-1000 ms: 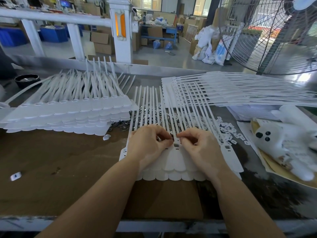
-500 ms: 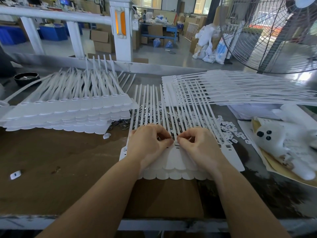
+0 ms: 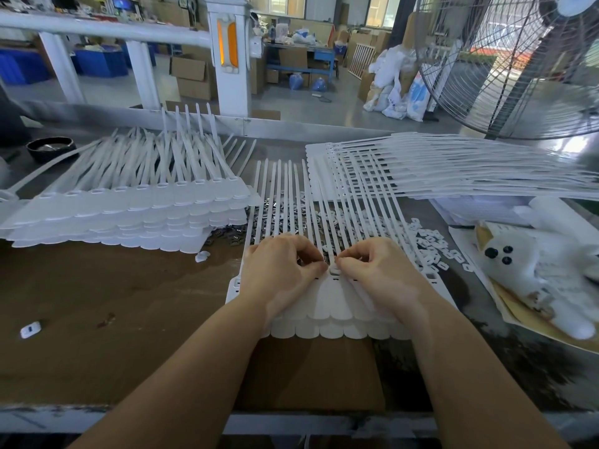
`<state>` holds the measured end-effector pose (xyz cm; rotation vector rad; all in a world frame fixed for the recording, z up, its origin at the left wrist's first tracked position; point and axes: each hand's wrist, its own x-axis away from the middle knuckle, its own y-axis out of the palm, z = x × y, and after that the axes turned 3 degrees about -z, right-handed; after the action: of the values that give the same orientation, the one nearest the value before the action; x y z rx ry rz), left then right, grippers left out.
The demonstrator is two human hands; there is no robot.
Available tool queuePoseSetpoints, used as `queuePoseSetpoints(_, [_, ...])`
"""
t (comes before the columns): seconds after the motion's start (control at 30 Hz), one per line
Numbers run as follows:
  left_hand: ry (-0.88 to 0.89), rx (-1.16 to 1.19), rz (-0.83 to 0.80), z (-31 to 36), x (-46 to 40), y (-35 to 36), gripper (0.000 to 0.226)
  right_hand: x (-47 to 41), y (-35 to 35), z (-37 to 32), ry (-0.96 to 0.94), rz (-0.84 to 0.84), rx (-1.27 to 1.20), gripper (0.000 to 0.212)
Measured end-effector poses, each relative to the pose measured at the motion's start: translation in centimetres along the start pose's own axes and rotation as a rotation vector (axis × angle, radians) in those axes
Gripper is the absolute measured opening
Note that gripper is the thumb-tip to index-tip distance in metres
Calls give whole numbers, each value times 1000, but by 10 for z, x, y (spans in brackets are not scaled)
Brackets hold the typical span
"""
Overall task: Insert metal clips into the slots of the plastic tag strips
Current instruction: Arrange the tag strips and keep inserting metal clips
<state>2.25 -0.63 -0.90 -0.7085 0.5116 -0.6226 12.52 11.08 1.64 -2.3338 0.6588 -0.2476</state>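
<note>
Your two hands meet over a sheet of tag strips (image 3: 334, 296) lying on the bench (image 3: 113, 303) straight in front of you. The left hand (image 3: 278, 270) and right hand (image 3: 379, 273) both have fingers curled, their fingertips nearly touching at one slot (image 3: 334, 271) in the row of slots near the sheet's middle; they seem to pinch a small piece there, probably a clip, though it is too small to tell for certain. The strips run long-ways away from you, tails pointing to the far side, rounded tag ends toward you. The slot row runs left to right, so the next slot lies sideways from your fingertips, equally near either hand. Loose metal clips (image 3: 282, 215) lie under the tails just beyond your hands, with white pieces (image 3: 431, 241) scattered to the right. Stacks of strips sit at far left (image 3: 129, 212) and far right (image 3: 453, 170)
</note>
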Motion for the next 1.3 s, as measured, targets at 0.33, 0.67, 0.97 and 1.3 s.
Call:
queuePoseSetpoints(0.33, [8,-11,10,0,1,-1,15,0,-2,-2,-13,-33,22,9])
queuePoseSetpoints(0.67, [14,-33,15,1,0,0,16,-1,2,-5,67,75,-38,11])
queuePoseSetpoints(0.97, [18,-46,22,1,0,1,15,0,7,2,6,166,-38,5])
queuePoseSetpoints(1.3, [18,-42,8,-2,-2,2,18,-11,-21,22,114,530,448,27])
